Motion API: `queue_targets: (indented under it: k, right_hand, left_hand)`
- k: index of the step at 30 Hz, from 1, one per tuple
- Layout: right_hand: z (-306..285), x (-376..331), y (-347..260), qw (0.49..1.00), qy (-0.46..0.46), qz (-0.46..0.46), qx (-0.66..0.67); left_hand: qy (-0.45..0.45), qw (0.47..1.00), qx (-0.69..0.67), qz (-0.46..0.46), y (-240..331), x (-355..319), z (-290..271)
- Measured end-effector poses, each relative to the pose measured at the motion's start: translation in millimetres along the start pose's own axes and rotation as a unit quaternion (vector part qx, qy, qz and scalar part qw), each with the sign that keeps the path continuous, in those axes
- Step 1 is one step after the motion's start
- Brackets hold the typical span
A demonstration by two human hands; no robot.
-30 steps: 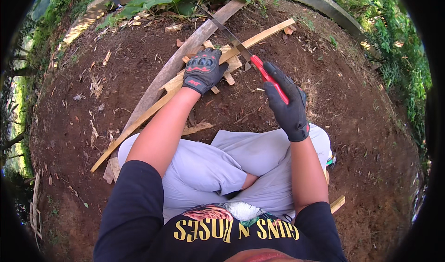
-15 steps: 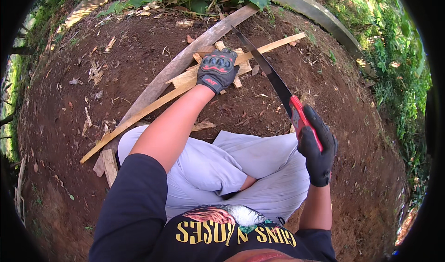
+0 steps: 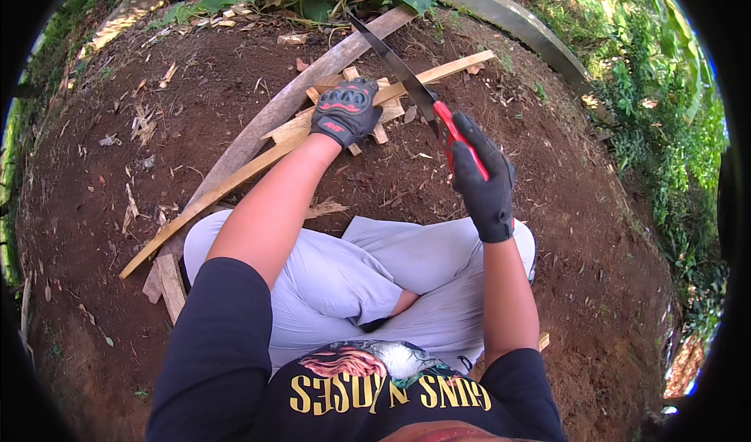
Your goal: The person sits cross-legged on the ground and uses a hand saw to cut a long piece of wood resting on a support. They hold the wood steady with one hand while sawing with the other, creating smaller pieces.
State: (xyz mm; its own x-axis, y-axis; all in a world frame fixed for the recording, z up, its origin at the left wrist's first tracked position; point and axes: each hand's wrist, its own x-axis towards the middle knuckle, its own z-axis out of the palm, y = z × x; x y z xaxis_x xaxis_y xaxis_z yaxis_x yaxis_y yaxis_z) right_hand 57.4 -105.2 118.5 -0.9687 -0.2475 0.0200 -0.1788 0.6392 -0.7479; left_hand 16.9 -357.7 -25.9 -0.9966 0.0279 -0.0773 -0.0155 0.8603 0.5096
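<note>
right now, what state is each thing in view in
Long wooden strip, slanted over the short wood pieces, partly covered by the left hand
Short wood pieces, loosely crossed
Saw, held, blade exposed; contact with the strip unclear
Grey-brown pole, lying on the ground
Left hand, gloved, over the strip
Right hand, gloved, closed on the saw's red handle

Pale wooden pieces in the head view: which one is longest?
The thin strip slanting from lower left to upper right, partly covered by the left hand and showing on both sides of it; the other pale pieces look much shorter.
</note>
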Motion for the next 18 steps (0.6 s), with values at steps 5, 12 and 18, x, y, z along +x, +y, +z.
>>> queue_targets:
  k: [5,12,18]
  right_hand:
    - [-101.3,-99.8,-41.0,0.995,-0.031,0.097,0.000]
    - [-96.3,-99.6,-57.7,0.994,-0.022,0.108,-0.012]
    - [18.3,26.8,-13.3,1.000,-0.012,0.024,0.006]
  left_hand:
    - [0.015,1.000,0.013,-0.003,0.4,-1.5,2.7]
    - [0.023,0.999,0.034,0.024,5.9,-4.0,4.5]
    - [0.023,0.999,0.033,0.025,3.4,-4.0,5.4]
